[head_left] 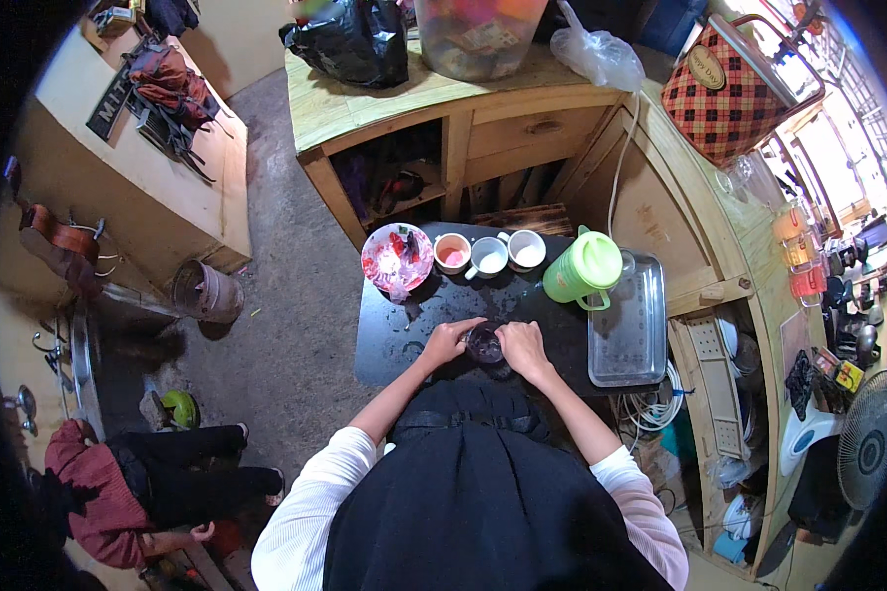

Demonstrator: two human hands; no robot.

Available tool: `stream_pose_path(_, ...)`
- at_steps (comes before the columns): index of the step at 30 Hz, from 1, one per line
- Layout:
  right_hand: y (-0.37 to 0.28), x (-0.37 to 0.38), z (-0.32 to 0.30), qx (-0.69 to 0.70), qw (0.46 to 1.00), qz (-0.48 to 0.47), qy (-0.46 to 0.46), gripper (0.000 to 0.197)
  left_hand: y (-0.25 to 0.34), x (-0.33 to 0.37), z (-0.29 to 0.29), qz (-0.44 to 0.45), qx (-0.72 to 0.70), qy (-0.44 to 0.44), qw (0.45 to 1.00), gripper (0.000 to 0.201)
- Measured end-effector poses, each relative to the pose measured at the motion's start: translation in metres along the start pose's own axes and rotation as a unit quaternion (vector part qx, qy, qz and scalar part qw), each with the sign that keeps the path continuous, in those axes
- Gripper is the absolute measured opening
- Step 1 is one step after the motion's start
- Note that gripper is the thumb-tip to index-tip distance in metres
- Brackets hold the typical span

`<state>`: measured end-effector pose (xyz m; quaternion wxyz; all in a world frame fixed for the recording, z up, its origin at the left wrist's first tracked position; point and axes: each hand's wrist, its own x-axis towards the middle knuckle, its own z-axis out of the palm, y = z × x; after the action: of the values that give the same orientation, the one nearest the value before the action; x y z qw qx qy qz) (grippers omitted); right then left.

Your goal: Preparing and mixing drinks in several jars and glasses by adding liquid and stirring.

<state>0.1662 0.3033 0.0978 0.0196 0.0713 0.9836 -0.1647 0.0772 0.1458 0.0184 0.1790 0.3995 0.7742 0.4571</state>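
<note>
Between my left hand [446, 343] and my right hand [522, 347] is a dark see-through cup [484, 344], low over the near edge of a wet black table [389, 357]. Fingers of both hands close on its sides. Beyond it stands a row: a red-and-white bowl [397, 260] with crumpled stuff in it, a mug with an orange-pink inside [452, 254], and two white mugs [488, 258] [525, 251]. To their right is a light-green lidded pitcher [579, 268]. A clear rectangular tray [628, 369] lies at the table's right end.
A wooden counter [365, 123] bounds the far side, carrying a black plastic bag [350, 44], a clear tub [478, 39] and a plaid bag [724, 98]. Coiled white cable [650, 404] hangs beside the tray. At left are a bucket [207, 293] and another person [118, 492].
</note>
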Motion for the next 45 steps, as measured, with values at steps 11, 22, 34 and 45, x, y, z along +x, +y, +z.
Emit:
stream_pose_path(11, 0.002, 0.0, -0.007, 0.052, 0.997, 0.024, -0.06, 0.021, -0.004, -0.001, 0.002, 0.016, 0.0, 0.011, 1.0, 0.057)
stream_pose_path(22, 0.009, -0.015, 0.003, 0.038, 0.998, 0.026, 0.04, 0.021, -0.007, 0.005, 0.004, 0.04, -0.012, 0.013, 0.999, 0.056)
stream_pose_path(34, 0.014, -0.019, -0.004, 0.072, 0.993, 0.094, 0.021, 0.022, -0.009, 0.031, 0.012, 0.091, -0.013, -0.039, 0.995, 0.057)
stream_pose_path(45, 0.019, -0.025, 0.005, 0.018, 0.993, 0.116, 0.008, 0.027, 0.0, 0.038, 0.013, 0.076, -0.006, -0.075, 0.994, 0.057)
